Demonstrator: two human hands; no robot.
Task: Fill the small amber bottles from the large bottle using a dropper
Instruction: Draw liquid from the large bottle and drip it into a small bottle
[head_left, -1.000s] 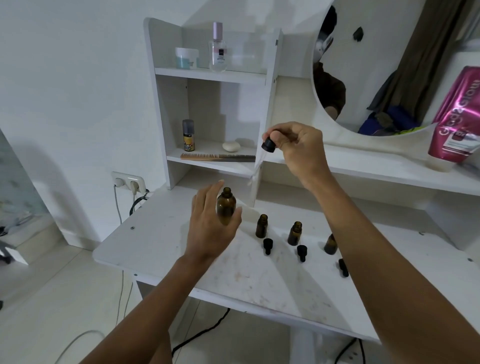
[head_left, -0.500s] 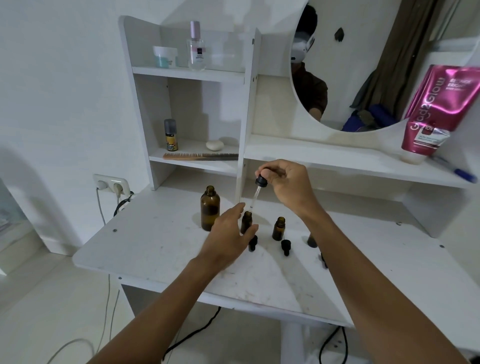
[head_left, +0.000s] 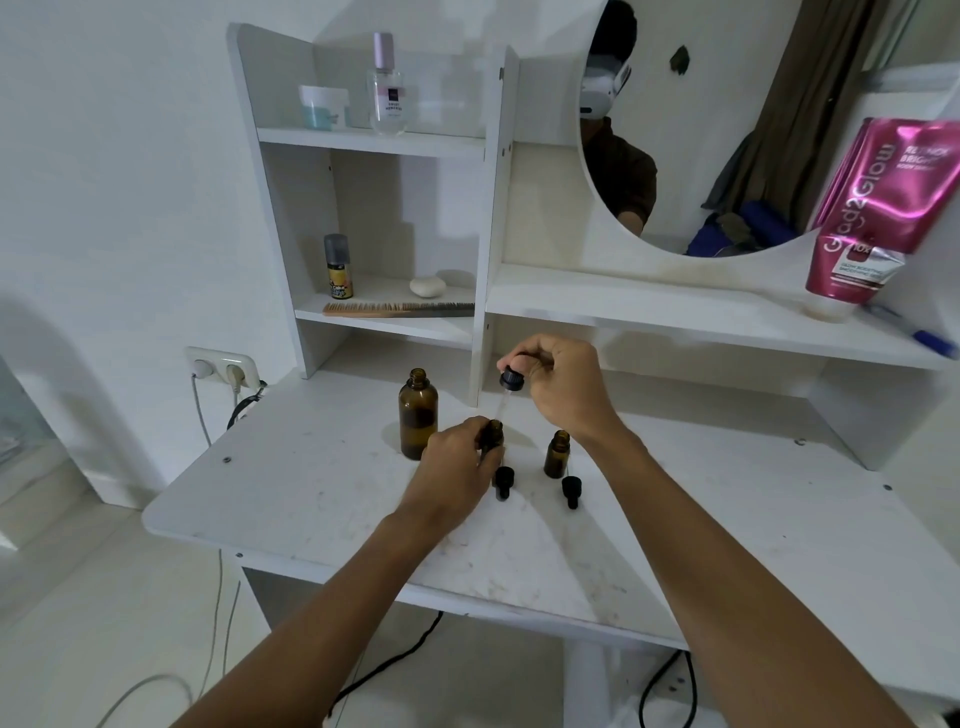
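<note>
White desk (head_left: 311, 493), top scuffed. On it, upright and uncapped: 1 large amber bottle (head_left: 418, 415), left small bottle (head_left: 494, 434), right small bottle (head_left: 557, 454). Left cap (head_left: 504, 480) and right cap (head_left: 571, 488) lie just in front of them. Upper shelf (head_left: 441, 143): jar (head_left: 323, 106), clear bottle (head_left: 387, 88). Middle shelf (head_left: 415, 327): spray can (head_left: 337, 267), white lump (head_left: 427, 286), comb (head_left: 397, 310). Long shelf (head_left: 649, 312): pink tube (head_left: 872, 218), blue pen (head_left: 930, 338).

Glossy amber glass large bottle (head_left: 417, 421) and small bottle (head_left: 557, 454) with matt black plastic caps (head_left: 571, 489) on a scuffed matt white tabletop (head_left: 311, 493).
</note>
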